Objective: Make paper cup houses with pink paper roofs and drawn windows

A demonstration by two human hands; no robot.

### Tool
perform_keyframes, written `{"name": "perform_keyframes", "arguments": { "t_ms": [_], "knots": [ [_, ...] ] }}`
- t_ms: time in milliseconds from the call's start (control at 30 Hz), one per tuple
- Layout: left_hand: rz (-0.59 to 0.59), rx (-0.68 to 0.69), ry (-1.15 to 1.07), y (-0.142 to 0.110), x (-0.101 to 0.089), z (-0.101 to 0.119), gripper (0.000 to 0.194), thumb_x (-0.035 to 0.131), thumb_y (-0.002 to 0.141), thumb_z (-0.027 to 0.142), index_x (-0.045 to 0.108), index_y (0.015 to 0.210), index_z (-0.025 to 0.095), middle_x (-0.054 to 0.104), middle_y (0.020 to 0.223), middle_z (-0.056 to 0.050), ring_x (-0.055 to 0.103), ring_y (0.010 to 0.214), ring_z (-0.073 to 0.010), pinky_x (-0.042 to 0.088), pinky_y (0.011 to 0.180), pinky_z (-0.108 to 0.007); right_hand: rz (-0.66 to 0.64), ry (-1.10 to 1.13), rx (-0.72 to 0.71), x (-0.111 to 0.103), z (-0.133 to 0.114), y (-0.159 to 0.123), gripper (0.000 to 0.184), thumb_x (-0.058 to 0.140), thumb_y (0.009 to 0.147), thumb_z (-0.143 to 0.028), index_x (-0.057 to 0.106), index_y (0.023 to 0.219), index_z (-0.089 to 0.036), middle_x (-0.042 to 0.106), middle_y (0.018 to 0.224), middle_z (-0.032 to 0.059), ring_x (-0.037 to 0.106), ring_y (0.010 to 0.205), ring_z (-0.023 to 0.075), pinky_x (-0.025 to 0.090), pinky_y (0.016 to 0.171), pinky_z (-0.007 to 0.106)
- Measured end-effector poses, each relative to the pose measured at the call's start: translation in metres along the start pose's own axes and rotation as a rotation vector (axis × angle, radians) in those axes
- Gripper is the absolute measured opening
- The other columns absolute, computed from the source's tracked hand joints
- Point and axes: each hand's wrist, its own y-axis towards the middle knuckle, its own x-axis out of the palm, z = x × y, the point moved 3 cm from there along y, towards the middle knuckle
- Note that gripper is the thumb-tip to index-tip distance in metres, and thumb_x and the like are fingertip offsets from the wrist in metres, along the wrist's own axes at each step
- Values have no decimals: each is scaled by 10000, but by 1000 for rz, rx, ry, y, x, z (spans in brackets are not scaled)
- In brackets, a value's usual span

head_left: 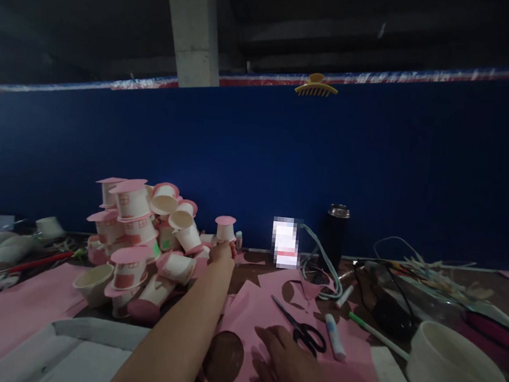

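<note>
My left hand (223,251) reaches far forward, fingers closed on a small paper cup with a pink paper lid (225,229), at the right edge of a heap of similar pink-lidded cups (137,240). My right hand (285,362) lies flat and open on pink paper (265,306) that has round holes cut out of it. Black-handled scissors (301,331) lie just beyond its fingertips, and a glue stick (334,337) lies to their right.
A blue partition wall (374,166) runs behind the table, with a yellow hair clip (316,86) on its top edge. A black flask (335,235), cables (319,263), a green-tipped pen (374,330), a white bowl (453,366) and a white tray (81,354) surround the work area.
</note>
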Motion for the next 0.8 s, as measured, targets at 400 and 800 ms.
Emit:
{"name": "perform_keyframes", "arguments": {
  "t_ms": [400,800],
  "knots": [
    [-272,266,513,-164,-95,40,317,733,701,446,584,737,169,558,546,62,330,344,-30,202,323,-153,169,53,-29,-3,7,-4,363,443,918,-283,557,1257,-221,670,1106,105,694,807,226,544,701,348],
    [172,810,1860,-82,-290,191,301,452,819,304,701,921,169,707,1022,-121,620,1023,-264,438,918,-342,115,115,-41,-1,4,-5,340,426,932,-356,583,1214,-248,674,1089,92,673,748,204,522,691,357]
  ]
}}
